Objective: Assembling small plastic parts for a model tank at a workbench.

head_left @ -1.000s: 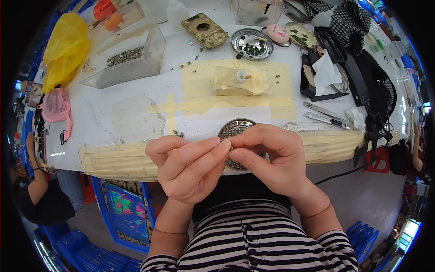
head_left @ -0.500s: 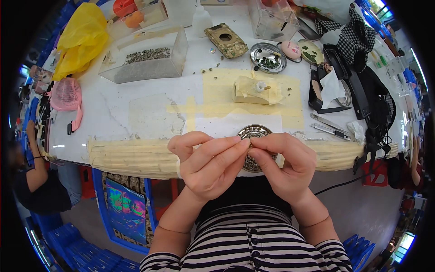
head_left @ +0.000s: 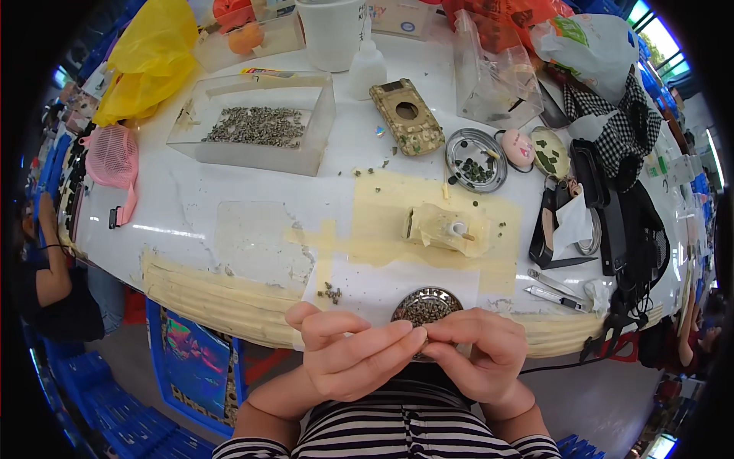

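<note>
My left hand (head_left: 355, 358) and my right hand (head_left: 483, 353) meet fingertip to fingertip at the table's front edge. Both are closed in a pinch; whatever lies between the tips is too small to make out. Just behind them sits a round metal dish (head_left: 425, 304) full of tiny grey-green parts, its near side partly covered by my fingers. Left of the dish, a few loose parts (head_left: 330, 292) lie on white paper. Beyond the dish stands a block wrapped in masking tape (head_left: 440, 229), with a small white nozzle-like piece on top.
A clear bin (head_left: 252, 157) of tiny parts stands at back left. Farther right are a camouflage-patterned model hull (head_left: 407, 115), a metal plate of dark green bits (head_left: 475, 159) and a clear box (head_left: 497, 84). Utility knives (head_left: 554, 294) lie at right. Padded tape covers the table edge (head_left: 214, 287).
The whole view has shifted, so the table's far side shows more and my hands appear lower. Both hands keep their pinch. Loose parts left of the dish now show.
</note>
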### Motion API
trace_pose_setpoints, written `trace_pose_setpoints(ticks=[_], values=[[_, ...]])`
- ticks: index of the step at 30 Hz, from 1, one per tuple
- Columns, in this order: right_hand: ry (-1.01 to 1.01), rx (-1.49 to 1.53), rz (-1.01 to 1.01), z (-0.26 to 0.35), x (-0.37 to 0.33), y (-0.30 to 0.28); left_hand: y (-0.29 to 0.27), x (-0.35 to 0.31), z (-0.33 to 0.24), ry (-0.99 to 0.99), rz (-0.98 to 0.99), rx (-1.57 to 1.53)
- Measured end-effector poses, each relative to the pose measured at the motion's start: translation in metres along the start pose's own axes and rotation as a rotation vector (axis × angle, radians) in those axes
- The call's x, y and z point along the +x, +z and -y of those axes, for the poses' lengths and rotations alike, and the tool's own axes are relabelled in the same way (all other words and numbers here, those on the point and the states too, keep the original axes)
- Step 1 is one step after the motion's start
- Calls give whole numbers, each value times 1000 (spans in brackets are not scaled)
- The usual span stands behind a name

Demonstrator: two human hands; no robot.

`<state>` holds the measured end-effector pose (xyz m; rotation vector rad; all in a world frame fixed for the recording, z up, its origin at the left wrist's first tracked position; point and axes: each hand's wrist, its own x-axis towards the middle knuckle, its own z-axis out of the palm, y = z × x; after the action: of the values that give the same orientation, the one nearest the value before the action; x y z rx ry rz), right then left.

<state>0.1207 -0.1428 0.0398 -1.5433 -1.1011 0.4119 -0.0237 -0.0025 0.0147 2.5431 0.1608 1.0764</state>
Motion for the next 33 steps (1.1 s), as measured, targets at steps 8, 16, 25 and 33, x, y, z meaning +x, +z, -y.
trace_pose_setpoints(ticks=[8,16,25,33], values=[[-5,42,97,-7,10,-6,-2,-1,4,11,43,-4],[36,80,149,-10,17,-10,2,-1,2,-13,26,12],[-72,-43,96,-12,15,-8,1,1,1,-36,61,44],[-121,-79,90,-12,15,-7,1,1,1,-40,45,29]])
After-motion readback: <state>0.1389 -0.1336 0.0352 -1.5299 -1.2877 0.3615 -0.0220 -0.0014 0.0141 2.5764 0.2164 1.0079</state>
